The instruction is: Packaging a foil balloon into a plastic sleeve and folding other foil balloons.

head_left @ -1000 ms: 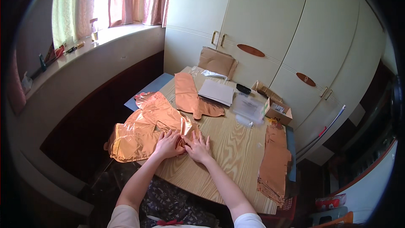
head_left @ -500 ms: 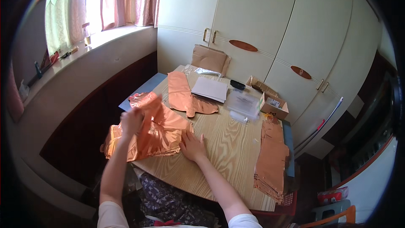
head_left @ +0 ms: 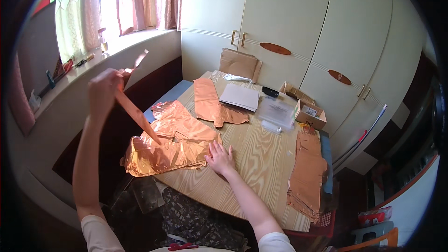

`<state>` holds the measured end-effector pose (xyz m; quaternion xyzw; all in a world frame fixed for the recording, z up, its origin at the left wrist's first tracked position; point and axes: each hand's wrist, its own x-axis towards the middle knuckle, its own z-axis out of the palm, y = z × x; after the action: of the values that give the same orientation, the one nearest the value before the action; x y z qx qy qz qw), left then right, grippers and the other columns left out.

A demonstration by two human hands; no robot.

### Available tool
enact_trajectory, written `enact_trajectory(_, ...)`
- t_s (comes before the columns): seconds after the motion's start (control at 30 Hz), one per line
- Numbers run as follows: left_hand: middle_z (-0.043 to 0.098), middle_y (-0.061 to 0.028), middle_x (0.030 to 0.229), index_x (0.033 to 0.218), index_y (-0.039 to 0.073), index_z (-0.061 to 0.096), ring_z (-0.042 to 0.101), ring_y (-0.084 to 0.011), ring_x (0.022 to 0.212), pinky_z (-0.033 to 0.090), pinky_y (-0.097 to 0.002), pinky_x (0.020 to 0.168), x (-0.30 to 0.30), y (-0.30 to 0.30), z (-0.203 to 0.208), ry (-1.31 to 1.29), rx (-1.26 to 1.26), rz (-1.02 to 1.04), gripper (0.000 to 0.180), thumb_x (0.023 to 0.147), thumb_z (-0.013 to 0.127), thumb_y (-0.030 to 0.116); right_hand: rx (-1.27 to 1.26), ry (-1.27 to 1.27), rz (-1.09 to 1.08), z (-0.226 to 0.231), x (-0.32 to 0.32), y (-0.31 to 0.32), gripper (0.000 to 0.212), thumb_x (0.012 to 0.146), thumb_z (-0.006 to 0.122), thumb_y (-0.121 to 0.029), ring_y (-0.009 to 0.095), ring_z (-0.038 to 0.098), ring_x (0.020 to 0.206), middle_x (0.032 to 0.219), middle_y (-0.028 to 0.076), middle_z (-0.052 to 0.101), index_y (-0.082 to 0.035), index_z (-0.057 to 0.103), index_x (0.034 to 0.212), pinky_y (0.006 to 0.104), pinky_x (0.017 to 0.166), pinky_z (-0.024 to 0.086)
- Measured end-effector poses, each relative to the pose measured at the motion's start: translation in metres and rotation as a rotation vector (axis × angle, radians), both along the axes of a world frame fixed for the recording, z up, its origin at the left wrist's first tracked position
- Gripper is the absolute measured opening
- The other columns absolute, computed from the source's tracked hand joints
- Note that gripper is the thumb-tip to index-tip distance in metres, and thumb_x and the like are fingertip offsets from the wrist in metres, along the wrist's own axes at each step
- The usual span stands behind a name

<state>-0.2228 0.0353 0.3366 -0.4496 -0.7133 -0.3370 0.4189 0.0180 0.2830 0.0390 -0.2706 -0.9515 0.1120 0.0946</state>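
A stack of flat, shiny copper-coloured foil sheets (head_left: 186, 123), cut to a shape with a small opening near its middle, lies at the table's near left. My left hand (head_left: 106, 88) is raised above its left side, closed around a strip of copper-coloured foil (head_left: 139, 116). The strip slants down from the hand to the stack, and a loose end sticks up past the fingers. My right hand (head_left: 220, 159) rests flat on the stack's right edge and the tabletop, fingers spread. Another copper foil piece (head_left: 206, 98) lies farther back, partly under a pile of white sheets (head_left: 239, 96).
More folded copper foil (head_left: 305, 177) lies along the right edge of the wooden table (head_left: 254, 168). Toward the back are a clear plastic case (head_left: 276, 112), a black object (head_left: 270, 92), an open cardboard box (head_left: 311, 116) and a brown padded packet (head_left: 239, 64). Cupboards stand behind.
My left hand has risen and moved left, drawing the foil strip up off the stack. My right hand stays at the stack's right edge. The view has shifted slightly.
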Motion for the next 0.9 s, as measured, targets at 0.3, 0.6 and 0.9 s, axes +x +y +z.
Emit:
enact_trajectory(0.3,0.067,-0.0071,0.08,0.087,0.005,0.061,0.068,-0.0226,0.075,0.054,-0.0345,0.064,0.196,0.009,-0.02,0.134,-0.546,-0.668,0.015,0.073,0.064,0.009,-0.483,0.958,0.356,0.055,0.038,0.007,0.119,0.076,0.079,-0.046,0.039,0.024,0.142,0.157,0.022,0.006,-0.002,-0.001,0.153,0.0473,0.117,0.021)
enact_trajectory(0.6,0.064,-0.0077,0.077,0.099,-0.001,0.062,0.064,-0.0139,0.071,0.051,-0.028,0.066,0.182,0.004,-0.011,-0.492,-0.351,-0.815,0.016,0.083,0.062,-0.004,-0.47,0.978,0.416,0.116,0.132,-0.015,0.015,0.092,0.066,-0.015,0.01,0.061,0.09,0.09,0.002,0.069,-0.006,0.068,0.103,0.0362,0.097,0.041)
enact_trajectory(0.9,0.06,-0.0015,0.064,0.084,-0.002,0.064,0.055,-0.0084,0.058,0.043,-0.0272,0.053,0.097,0.166,-0.092,-0.851,-0.507,-0.845,0.019,0.089,0.066,0.017,-0.715,0.871,-0.189,0.129,0.219,-0.013,0.019,0.094,0.065,-0.022,0.003,0.054,0.063,0.07,-0.003,0.063,-0.003,0.067,0.094,0.0225,0.055,0.042)
